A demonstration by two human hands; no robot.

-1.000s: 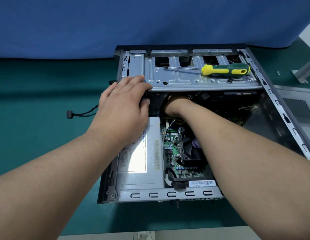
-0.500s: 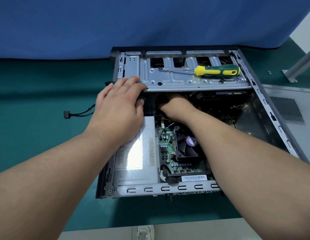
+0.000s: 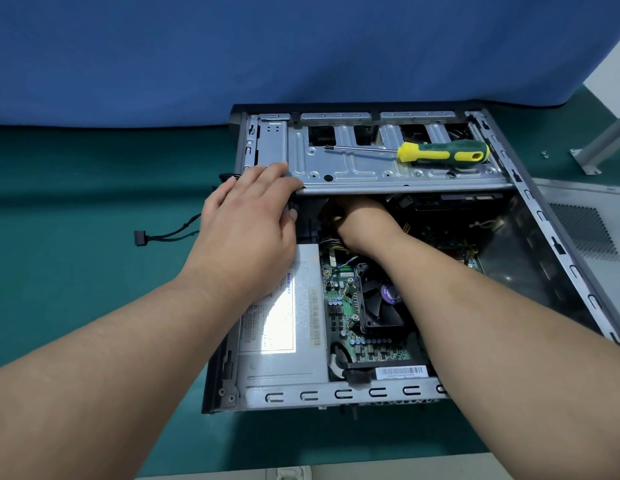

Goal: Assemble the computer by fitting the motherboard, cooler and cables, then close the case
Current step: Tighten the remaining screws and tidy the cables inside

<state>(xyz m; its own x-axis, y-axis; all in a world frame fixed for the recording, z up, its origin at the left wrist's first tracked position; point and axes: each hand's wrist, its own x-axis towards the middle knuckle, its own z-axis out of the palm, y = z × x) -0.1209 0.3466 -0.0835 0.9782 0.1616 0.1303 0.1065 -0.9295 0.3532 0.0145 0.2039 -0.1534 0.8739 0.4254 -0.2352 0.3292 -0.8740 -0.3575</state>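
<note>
The open computer case [image 3: 530, 216] lies on its side on the green table [image 3: 76, 271], filling the middle of the view. Inside it, the motherboard [image 3: 339, 306] sits low in the well at about 6 o'clock from the centre, with the black cooler [image 3: 377, 306] mounted on it and partly covered by the right forearm. The silver power supply [image 3: 287, 323] lies just beside the board at its 9 o'clock.

The left hand [image 3: 246, 216] rests on the near left corner of the metal drive cage [image 3: 381, 168]; its fingers lie over the cage edge and the thumb tucks below it, so this grip holds the cage lightly between thumb and fingers. The right hand [image 3: 360, 216] reaches under the cage at 12 o'clock from the cooler; its fingers are hidden in the dark space there, so whether this grip holds anything cannot be told. Yellow and black cables [image 3: 332, 244] bunch just beside the right wrist.

A screwdriver [image 3: 440, 154] with a yellow and green handle lies on top of the drive cage, tip pointing to 9 o'clock. A black cable with a flat connector [image 3: 141, 237] trails on the table at 9 o'clock from the case. The grey side panel [image 3: 585, 230] lies flat at 3 o'clock, and a blue cloth [image 3: 267, 53] hangs behind.
</note>
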